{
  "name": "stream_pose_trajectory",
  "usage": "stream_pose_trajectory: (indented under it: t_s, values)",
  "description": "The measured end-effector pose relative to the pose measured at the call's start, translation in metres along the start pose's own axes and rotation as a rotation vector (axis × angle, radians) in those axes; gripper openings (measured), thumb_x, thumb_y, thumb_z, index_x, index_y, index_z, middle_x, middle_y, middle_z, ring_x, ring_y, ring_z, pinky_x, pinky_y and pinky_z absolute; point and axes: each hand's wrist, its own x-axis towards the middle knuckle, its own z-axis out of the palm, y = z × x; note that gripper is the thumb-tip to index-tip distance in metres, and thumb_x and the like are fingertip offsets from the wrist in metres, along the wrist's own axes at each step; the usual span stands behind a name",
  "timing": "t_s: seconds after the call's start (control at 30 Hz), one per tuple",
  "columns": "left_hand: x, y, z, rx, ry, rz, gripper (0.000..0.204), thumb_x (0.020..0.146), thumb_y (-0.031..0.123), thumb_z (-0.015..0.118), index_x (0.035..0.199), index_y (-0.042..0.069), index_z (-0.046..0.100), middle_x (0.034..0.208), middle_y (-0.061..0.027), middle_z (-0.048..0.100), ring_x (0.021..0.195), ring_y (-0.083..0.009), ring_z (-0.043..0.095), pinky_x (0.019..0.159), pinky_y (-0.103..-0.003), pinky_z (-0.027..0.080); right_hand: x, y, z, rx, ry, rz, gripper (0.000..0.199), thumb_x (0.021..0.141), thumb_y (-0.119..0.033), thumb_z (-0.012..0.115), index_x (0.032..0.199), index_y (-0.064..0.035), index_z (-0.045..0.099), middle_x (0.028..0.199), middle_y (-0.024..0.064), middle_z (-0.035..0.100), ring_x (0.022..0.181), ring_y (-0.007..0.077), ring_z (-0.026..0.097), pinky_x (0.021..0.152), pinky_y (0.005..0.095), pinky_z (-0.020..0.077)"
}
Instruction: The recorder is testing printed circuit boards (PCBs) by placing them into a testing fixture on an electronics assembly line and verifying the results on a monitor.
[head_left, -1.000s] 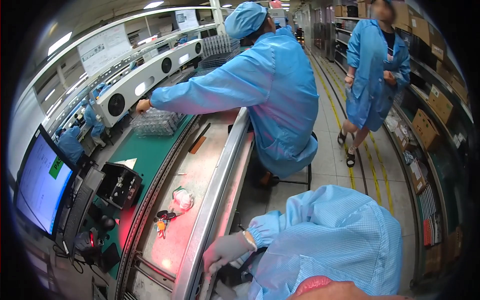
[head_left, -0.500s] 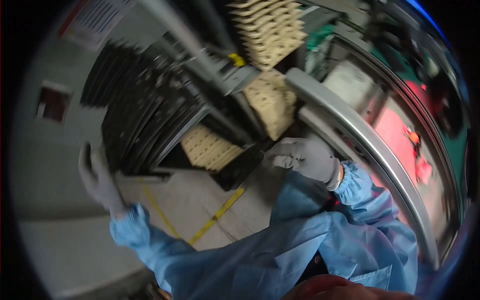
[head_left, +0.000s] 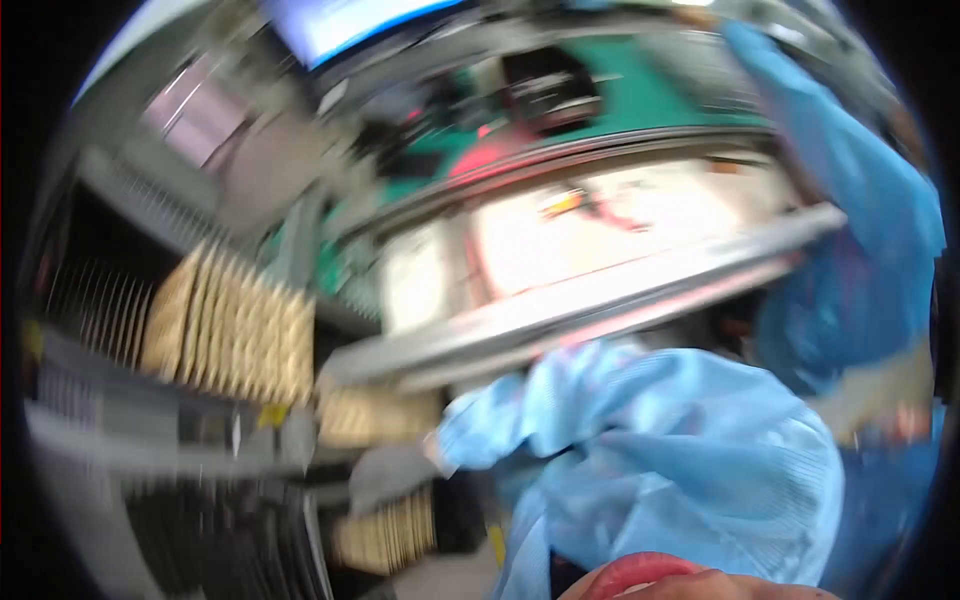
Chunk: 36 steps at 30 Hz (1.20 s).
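My right hand (head_left: 385, 475), in a grey glove with a light blue sleeve, reaches left from my body. It is by a row of beige panels (head_left: 385, 540) in a dark rack, just below another beige panel (head_left: 375, 418). Motion smears its fingers, so whether it holds the rack or anything else does not show. Further left, a larger row of beige slabs (head_left: 235, 335) stands upright in a dark magazine rack. My left hand is out of the picture.
A grey metal rail (head_left: 590, 290) edges a bench holding a brightly lit white surface (head_left: 610, 230) and a green mat (head_left: 640, 85). A lit screen (head_left: 350, 25) is at the back. A co-worker's blue sleeve (head_left: 850, 200) reaches in at right. Black racks (head_left: 220, 540) stand lower left.
My view has swung to the right, bringing the bench, screen and co-worker's sleeve across the picture. My left hand has left the view. My right hand remains near the beige panels, now blurred.
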Motion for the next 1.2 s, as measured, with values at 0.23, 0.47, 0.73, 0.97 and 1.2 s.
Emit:
stream_pose_trajectory:
  t_s: [0.23,0.47,0.73,0.97,1.2]
  values:
    - [0.061,-0.005,0.206,-0.218,-0.369,0.158,0.051,0.096,0.037,0.046,0.133,0.002,0.050,0.135,-0.0153,0.050,0.124,-0.0240,0.047,0.103,-0.031,0.038,-0.012,-0.013,-0.020,-0.004,0.136,0.068,0.034,0.088,-0.035,0.062,0.103,-0.0048,0.068,0.090,0.0109,0.068,0.082,0.0257,0.064,0.072,0.0381,0.0493]
    - [0.012,0.005,0.189,-0.396,-0.220,0.269,0.048,0.096,0.032,0.043,0.132,0.001,0.049,0.134,-0.0171,0.050,0.123,-0.0255,0.049,0.104,-0.032,0.038,-0.030,-0.052,-0.026,0.137,0.119,-0.173,0.044,0.087,-0.038,0.064,0.116,-0.0046,0.061,0.111,0.0139,0.062,0.102,0.0262,0.060,0.086,0.0373,0.0472]
    - [-0.264,-0.039,-0.049,-0.441,0.715,0.425,0.045,0.098,0.027,0.040,0.132,-0.001,0.048,0.133,-0.0192,0.050,0.121,-0.0272,0.050,0.105,-0.034,0.038,-0.075,-0.055,-0.066,-0.130,0.191,0.183,0.040,0.093,-0.034,0.057,0.120,-0.0046,0.059,0.114,0.0167,0.061,0.107,0.0284,0.058,0.095,0.0377,0.0446]
    - [-0.375,-0.047,-0.116,-0.562,0.886,0.558,0.042,0.092,0.022,0.056,0.126,-0.003,0.053,0.123,-0.0170,0.058,0.110,-0.0276,0.058,0.093,-0.034,0.051,-0.098,-0.027,-0.039,0.110,0.118,0.300,0.049,0.097,-0.044,0.049,0.115,-0.0003,0.062,0.106,0.0137,0.063,0.101,0.0201,0.058,0.090,0.0311,0.0441]
    - [-0.358,-0.048,-0.190,-0.569,0.920,0.568,0.027,0.094,0.017,0.053,0.109,-0.005,0.058,0.102,-0.0199,0.066,0.087,-0.0297,0.068,0.077,-0.039,0.060,-0.086,-0.024,-0.036,0.056,0.056,0.285,0.051,0.097,-0.045,0.048,0.114,0.0002,0.062,0.104,0.0148,0.064,0.098,0.0211,0.060,0.088,0.0317,0.0460]
